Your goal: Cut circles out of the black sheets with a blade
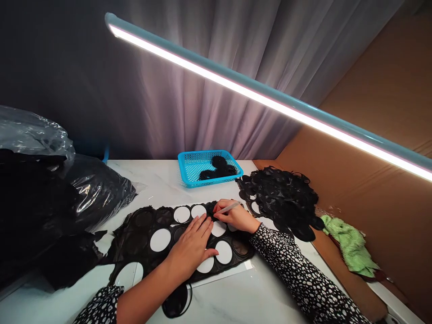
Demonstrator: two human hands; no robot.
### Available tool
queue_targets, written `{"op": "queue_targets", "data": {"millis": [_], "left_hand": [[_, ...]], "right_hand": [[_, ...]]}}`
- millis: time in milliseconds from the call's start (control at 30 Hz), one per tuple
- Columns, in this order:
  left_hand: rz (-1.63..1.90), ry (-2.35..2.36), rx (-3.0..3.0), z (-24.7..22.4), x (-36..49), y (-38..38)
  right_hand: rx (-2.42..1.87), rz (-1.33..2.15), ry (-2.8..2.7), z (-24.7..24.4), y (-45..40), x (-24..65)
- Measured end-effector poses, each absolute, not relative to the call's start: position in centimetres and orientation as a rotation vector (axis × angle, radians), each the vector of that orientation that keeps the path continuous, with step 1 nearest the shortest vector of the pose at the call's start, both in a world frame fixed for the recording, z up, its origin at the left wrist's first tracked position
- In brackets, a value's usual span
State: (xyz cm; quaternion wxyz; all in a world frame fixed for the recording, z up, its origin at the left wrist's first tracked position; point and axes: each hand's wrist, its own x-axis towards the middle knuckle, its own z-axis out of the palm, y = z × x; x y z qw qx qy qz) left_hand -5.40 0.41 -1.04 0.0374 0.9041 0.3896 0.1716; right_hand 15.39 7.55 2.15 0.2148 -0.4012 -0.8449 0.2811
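A thin black sheet (135, 240) with rows of round shapes lies across the white table. Some rounds are cut out and show white; others still hold dark material. My left hand (192, 245) rests flat on the sheet, fingers stretched out and thumb apart. Just to its right, my right hand (239, 219) grips a slim, pale pen-like tool (228, 208) with its tip down at the sheet's upper row. I cannot make out the tip itself. Below the sheet's front edge lies a loose black disc (174, 301) beside a thin ring.
Behind the sheet stands a blue plastic basket (187, 182) holding black discs (219, 167). A heap of black cut pieces (283, 198) lies at right, near a green cloth (351, 245). At left bulges a clear plastic bag (97, 189) of black material. A lit tube lamp (263, 96) crosses overhead.
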Motion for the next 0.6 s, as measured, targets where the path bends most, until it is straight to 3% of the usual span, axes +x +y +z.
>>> {"op": "queue_targets", "data": {"millis": [133, 200, 367, 600], "left_hand": [[0.558, 1.18, 2.706, -1.2, -5.5, 0.4], [0.57, 1.178, 2.681, -1.3, -5.6, 0.4], [0.558, 1.173, 2.664, -1.6, -5.5, 0.5], [0.68, 1.162, 2.576, 1.3, -6.2, 3.7]], "right_hand": [[-1.078, 0.282, -2.606, 1.7, 6.4, 14.3], [-1.205, 0.181, -2.483, 1.6, 7.0, 14.9], [-1.51, 0.279, -1.78, 2.2, 10.1, 20.7], [-1.497, 0.577, -1.389, 2.8, 7.5, 25.9]]}}
